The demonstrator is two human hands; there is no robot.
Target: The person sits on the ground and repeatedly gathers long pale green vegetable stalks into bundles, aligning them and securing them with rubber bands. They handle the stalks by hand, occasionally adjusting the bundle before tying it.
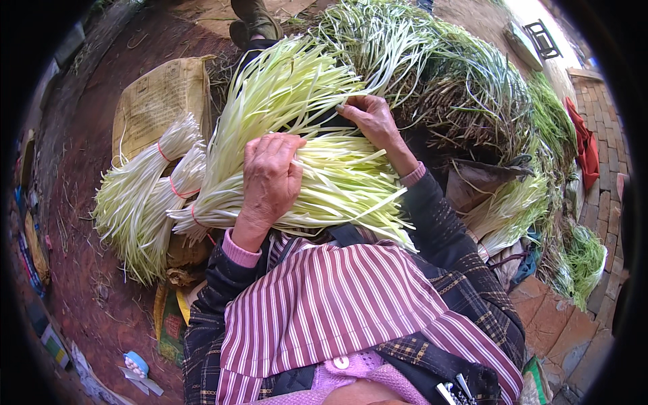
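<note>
A large bundle of pale yellow-green leaves (334,185), apparently blanched chives, lies across my lap with its white stem ends to the left. A red band (196,216) goes round those stems. My left hand (273,174) is curled over the bundle and grips some of the leaves. Beyond it, more long leaves (273,96) fan out away from me. My right hand (372,119) pinches a few leaf tips at the far right of this fan, thumb against fingers. Two tied bundles (147,187) rest at the left on a yellow woven sack (162,101).
A big heap of untrimmed green leaves with brown roots (455,96) stands beyond my right hand. More pale leaves (511,212) lie beside my right arm. A person's shoe (255,25) is at the top. On the floor at the lower left sits a small blue bowl (135,364).
</note>
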